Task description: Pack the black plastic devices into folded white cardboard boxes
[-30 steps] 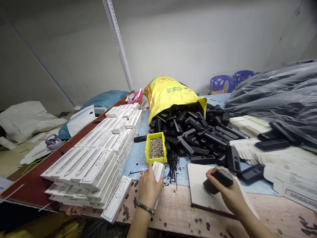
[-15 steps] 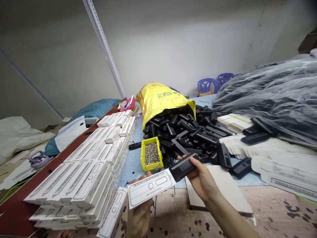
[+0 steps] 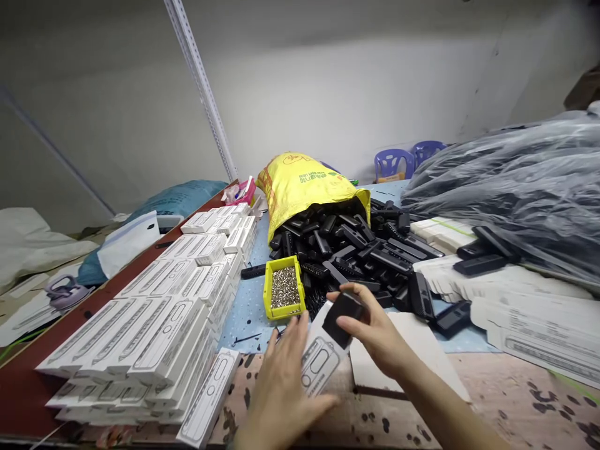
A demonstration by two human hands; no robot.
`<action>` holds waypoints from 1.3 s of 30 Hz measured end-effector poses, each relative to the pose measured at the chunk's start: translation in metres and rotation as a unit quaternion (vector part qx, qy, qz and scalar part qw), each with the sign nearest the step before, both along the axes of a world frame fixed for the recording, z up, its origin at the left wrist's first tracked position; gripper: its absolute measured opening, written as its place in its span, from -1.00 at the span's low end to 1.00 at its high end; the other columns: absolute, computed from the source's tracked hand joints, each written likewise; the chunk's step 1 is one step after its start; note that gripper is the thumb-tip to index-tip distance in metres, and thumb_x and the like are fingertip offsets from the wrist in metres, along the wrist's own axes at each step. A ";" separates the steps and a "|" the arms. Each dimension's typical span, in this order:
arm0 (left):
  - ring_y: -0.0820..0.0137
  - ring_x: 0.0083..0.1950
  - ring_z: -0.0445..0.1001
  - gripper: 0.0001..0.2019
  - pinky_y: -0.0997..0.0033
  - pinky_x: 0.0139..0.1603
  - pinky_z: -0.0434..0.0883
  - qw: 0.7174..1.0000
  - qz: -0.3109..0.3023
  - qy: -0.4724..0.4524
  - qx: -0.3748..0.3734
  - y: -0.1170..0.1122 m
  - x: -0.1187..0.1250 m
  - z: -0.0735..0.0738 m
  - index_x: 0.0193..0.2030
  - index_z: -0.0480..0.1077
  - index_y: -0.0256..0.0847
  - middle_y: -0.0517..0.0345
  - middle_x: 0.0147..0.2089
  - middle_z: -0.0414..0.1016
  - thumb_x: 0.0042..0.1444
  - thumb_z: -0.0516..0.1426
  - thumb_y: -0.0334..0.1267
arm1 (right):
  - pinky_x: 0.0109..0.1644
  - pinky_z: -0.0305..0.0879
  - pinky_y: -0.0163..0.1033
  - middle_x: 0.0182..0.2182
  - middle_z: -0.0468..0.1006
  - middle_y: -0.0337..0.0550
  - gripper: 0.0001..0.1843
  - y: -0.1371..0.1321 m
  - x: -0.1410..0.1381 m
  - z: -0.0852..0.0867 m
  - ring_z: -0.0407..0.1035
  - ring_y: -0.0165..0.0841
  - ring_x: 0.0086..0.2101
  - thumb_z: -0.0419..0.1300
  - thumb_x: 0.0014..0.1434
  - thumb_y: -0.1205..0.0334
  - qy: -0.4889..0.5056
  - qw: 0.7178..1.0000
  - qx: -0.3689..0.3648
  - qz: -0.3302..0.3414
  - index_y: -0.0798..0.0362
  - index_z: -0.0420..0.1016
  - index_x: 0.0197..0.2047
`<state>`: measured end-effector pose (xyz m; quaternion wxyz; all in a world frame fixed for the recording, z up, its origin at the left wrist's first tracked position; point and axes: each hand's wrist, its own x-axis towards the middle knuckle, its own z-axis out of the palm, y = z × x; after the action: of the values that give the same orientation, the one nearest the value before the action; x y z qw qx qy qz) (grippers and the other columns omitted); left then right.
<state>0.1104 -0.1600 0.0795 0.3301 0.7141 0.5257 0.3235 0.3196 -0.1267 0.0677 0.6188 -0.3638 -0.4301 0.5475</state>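
My left hand (image 3: 281, 378) wraps round the lower end of a slim white printed box (image 3: 323, 356), held upright over the table's front edge. My right hand (image 3: 375, 331) pinches a black plastic part (image 3: 342, 315) whose lower end sits in the box's open top. Just behind them stands a small yellow bin of tiny metal pieces (image 3: 282, 289). To the left lie stacked rows of the same white boxes (image 3: 159, 319).
A yellow sack (image 3: 304, 184) spills a heap of black parts (image 3: 370, 250) across the blue mat. Flat white cartons (image 3: 529, 325) and grey plastic bags (image 3: 515, 181) fill the right side. A white board (image 3: 422, 350) lies under my right wrist.
My left hand picked a white box off the table and my right lifted the black part. The box has turned from lying sideways to upright, and the part has gone into its open end.
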 end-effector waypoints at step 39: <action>0.20 0.25 0.32 -0.34 0.26 0.26 0.26 0.998 0.053 -0.019 -0.021 0.002 -0.003 -0.055 0.27 0.20 -0.12 0.00 0.23 0.34 0.00 0.24 -0.16 | 0.11 0.22 -0.10 -0.06 0.40 -0.05 -0.88 0.017 -0.042 -0.013 0.31 -0.22 0.01 0.14 0.19 0.23 -0.304 0.935 0.181 0.004 0.03 0.45 -0.36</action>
<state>0.1078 -0.1577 0.0242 0.3370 0.6719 0.5633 0.3430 0.2779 -0.1102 0.0544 0.5118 -0.3931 -0.6909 0.3257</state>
